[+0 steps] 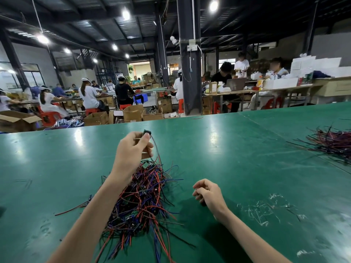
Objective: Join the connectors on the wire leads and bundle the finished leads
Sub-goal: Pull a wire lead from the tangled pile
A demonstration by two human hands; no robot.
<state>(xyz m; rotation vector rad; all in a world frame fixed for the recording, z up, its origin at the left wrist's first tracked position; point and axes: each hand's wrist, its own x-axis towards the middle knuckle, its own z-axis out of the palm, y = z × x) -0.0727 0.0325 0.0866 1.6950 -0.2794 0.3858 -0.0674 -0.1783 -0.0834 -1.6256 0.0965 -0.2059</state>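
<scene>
A person's two bare forearms reach over a wide, glossy green worktable (pixel 237 147). The left hand (pixel 131 154) is raised above the table, its thumb and curled fingers pinching a small dark connector (pixel 147 132) at the top of a thin grey wire lead (pixel 156 149). That lead hangs down from the hand into a large tangled heap of red, blue and black wire leads (pixel 144 198), dotted with small green circuit boards, which lies on the table under and beside the left forearm. The right hand (pixel 209 194) sits low, just to the right of the heap, fingers loosely curled with nothing visible in them. Near the right forearm, clear scraps (pixel 266 209) lie scattered on the table. A second, flatter spread of dark red and black wire leads (pixel 330 141) lies at the table's far right edge. Beyond the table, a dim factory hall holds open brown cardboard boxes (pixel 133 113) and workers seated at long benches.
</scene>
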